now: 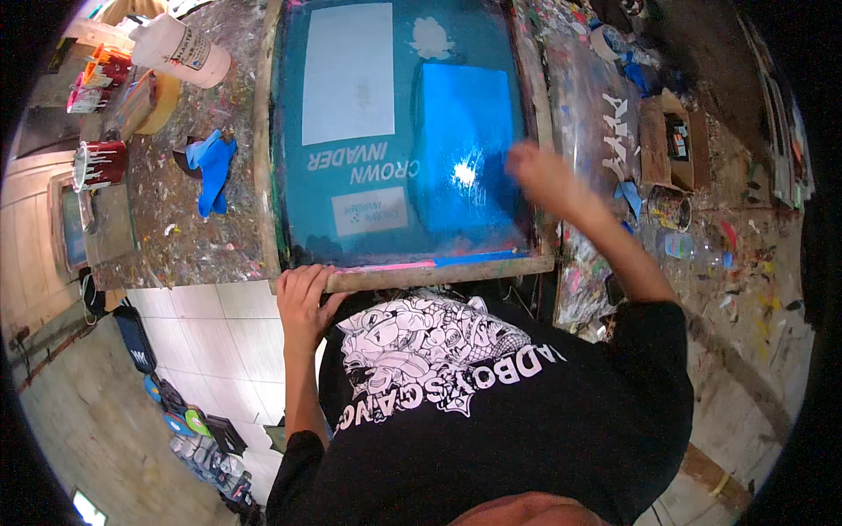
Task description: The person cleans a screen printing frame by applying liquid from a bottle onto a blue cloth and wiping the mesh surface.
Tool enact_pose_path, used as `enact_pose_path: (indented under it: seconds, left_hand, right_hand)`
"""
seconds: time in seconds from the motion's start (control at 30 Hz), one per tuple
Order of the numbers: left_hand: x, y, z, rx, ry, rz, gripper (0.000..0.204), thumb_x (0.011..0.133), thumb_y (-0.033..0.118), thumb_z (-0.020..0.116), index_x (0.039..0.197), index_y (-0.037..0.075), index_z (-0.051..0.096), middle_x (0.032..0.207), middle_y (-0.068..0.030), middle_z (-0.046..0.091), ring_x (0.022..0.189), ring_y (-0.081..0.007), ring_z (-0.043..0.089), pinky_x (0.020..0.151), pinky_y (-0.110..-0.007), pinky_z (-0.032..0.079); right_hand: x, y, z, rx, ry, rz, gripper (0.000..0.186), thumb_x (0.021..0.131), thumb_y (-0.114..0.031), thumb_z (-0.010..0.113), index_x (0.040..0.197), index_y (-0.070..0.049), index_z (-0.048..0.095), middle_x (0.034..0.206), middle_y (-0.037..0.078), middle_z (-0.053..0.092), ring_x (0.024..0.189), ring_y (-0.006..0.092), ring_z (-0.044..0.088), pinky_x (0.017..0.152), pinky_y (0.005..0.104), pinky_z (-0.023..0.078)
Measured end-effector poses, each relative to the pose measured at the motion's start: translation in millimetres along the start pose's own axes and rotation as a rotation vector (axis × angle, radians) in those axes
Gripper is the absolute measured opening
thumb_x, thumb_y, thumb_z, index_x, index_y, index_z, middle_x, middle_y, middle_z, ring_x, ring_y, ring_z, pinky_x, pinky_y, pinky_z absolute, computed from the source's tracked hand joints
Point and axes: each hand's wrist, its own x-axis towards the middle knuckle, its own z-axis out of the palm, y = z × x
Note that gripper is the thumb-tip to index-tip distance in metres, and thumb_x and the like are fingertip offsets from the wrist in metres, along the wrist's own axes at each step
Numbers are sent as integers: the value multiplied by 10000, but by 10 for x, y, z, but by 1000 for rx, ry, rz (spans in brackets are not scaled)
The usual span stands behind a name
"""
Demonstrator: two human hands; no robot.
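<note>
A screen-printing frame (403, 277) with a wooden border lies before me, its teal mesh bearing pale rectangles and reversed lettering. My left hand (303, 293) grips the near left corner of the wood, fingers over the top and thumb toward me. On the right half of the mesh is a glossy blue rectangle (465, 96) with a bright reflection; whether it is ink or film I cannot tell. My right hand (537, 175) is at the right edge of this rectangle, by the right frame bar. Motion blurs its fingers, and anything in them cannot be made out.
Left on the paint-spattered table are a white plastic bottle (180, 51), a crumpled blue piece (213, 171) and several drip-covered paint pots (99, 164). A cardboard box (674, 145) and a plastic bottle (693, 247) are to the right. Pink and blue strips edge the near mesh.
</note>
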Motion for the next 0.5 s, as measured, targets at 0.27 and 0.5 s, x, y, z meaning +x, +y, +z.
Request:
enact_pose_path:
  seconds: [0.27,0.5]
  left_hand:
    - [-13,-5,43,8,8,0,488,672,235,851,1103,78,685,1097,-60,653,1036,-270,609,961,-460,427]
    - [-23,-43,37,-8,2,13,476,672,219,851,1097,80,686,1104,-57,649,1042,-269,608,963,-465,424]
  right_hand:
    - [1,-537,158,247,29,153,170,881,-29,513,966,61,629,1093,249,602,976,406,623,869,467,544]
    - [448,-432,304,53,283,220,361,881,-42,532,1222,56,592,1116,226,586,1058,379,582,849,458,562]
